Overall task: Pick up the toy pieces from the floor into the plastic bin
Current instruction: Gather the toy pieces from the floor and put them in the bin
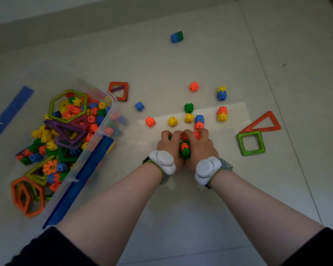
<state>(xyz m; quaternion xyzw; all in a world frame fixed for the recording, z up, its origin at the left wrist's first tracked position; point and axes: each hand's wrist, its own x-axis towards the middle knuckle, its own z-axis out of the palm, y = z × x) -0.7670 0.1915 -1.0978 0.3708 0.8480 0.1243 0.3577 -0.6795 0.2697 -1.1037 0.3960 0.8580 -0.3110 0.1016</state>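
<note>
Plastic, bright and knobbly, the small toy cubes [185, 148] sit bunched between the left hand [170, 145] and the right hand [200, 145], which are cupped together on the floor [200, 60] just right of the clear plastic bin [112, 112]. Both sets of fingers are curled inward around an orange-and-green cluster, closed on it from either side with the palms nearly meeting; whether the pile has left the floor I cannot tell.

Beyond the hands, further from the bin's near corner, loose cubes lie apart from one another: an orange cube [150, 121], a yellow cube [172, 121], a blue cube [139, 106], and a few stacked pairs. A blue-and-green pair [176, 37] lies well away, toward the wall. An orange square frame [118, 91] rests just beside the bin's far rim; a red triangle frame [261, 124] and green square frame [251, 143] lie right of the hands. The bin is already well filled with the same pieces.

These cubes look light, hard and a little slick, so a scooped handful will likely shed one or two unless the hands stay pressed together underneath. The flat frames seem stiff and thin; an edge pinch would probably suit them better.
</note>
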